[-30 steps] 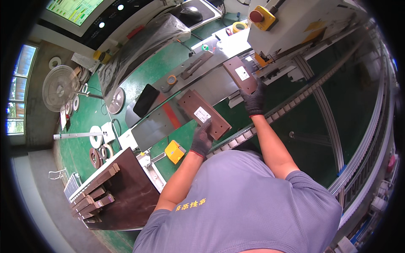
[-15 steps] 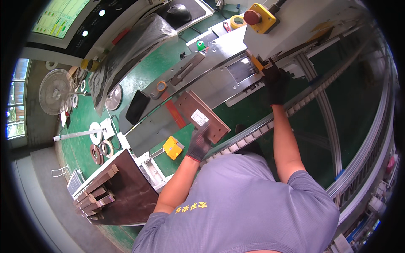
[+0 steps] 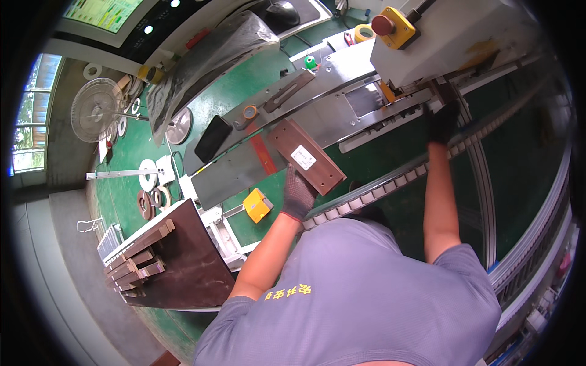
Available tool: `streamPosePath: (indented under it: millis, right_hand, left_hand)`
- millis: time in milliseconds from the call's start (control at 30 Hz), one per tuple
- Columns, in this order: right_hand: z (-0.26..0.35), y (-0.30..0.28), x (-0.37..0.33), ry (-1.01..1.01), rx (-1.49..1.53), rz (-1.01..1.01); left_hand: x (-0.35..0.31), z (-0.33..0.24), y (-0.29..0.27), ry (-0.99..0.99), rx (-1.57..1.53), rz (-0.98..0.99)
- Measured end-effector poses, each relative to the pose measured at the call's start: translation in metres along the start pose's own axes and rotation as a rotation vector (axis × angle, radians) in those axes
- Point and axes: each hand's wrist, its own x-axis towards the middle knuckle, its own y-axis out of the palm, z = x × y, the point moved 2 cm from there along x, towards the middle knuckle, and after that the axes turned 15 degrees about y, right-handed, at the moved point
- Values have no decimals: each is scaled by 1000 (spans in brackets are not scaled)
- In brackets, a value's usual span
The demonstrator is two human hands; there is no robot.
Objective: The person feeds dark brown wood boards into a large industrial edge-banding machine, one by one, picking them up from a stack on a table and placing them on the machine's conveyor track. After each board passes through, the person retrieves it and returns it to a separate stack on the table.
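Observation:
My left hand (image 3: 299,190), in a dark knit glove, grips the near edge of a brown rectangular board (image 3: 318,166). The board has a white label and small holes near its ends. It lies tilted over the grey metal work table (image 3: 229,177) of a machine. My right hand (image 3: 442,122), also in a dark glove, is beside the machine's white housing, at the right end of the table. A dark brown piece (image 3: 445,91) shows just beyond its fingers. The fingers are too dark to show whether they hold it.
A red emergency-stop button (image 3: 383,25) sits on a yellow box above the table. A black phone (image 3: 212,138) and an orange tape measure (image 3: 249,111) lie on the table. Brown strips (image 3: 140,262) rest on a dark board at lower left. A cable chain (image 3: 390,177) runs close to me.
My right hand has moved right, away from the machine's orange part. My left hand still holds the brown board. The whole view has shifted slightly.

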Motion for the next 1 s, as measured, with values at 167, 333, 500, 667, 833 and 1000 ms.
streamPosePath:
  millis: [167, 333, 500, 667, 833, 1000]
  right_hand:
    - [147, -131, -155, -423, 319, 615]
    - [181, -138, -188, -212, 386, 943]
    - [142, -120, -183, -202, 408, 649]
    - [105, -79, -175, 29, 409, 455]
    - [134, -75, -158, 25, 243, 327]
    - [128, -55, -150, 54, 312, 209]
  left_hand:
    - [3, 3, 3, -3, 49, 30]
    - [2, -1, 0, 46, 158, 47]
    - [-2, -18, -22, 34, 295, 23]
    - [-5, -23, -25, 26, 269, 77]
    - [-10, -30, -33, 35, 339, 73]
    - [-11, -34, -31, -10, 329, 109]
